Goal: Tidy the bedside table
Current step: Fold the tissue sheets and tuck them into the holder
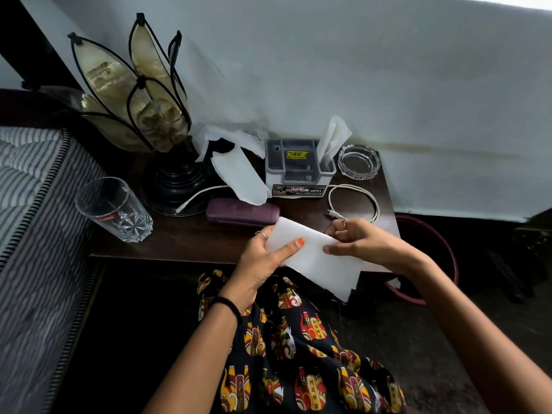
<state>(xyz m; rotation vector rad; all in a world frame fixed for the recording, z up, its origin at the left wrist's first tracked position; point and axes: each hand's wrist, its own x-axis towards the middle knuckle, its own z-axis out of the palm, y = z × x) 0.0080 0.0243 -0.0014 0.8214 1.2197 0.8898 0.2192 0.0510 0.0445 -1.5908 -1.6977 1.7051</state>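
Both hands are on the white tissue [310, 258], held just above the desk's [185, 240] front edge at about 6 o'clock, its lower corner hanging past the edge. The left hand [265, 258] pinches the tissue's left side, thumb on top; the right hand [361, 243] pinches the right side, so each grip is grasping the tissue. Just beyond, at 12 o'clock from the hands, a purple case [242, 212] lies flat. Behind it sits a grey organizer [298, 165] with a tissue poking out of its right compartment, and loose tissues [239, 162] lie crumpled to its 9 o'clock. A white cable [355, 198] loops at 1 o'clock, near the glass ashtray [359, 161]. Over at 9 o'clock stands a drinking glass [113, 209], with the petal-shaped lamp [143, 106] at 11 o'clock. A striped mattress [33, 219] lies at far left.
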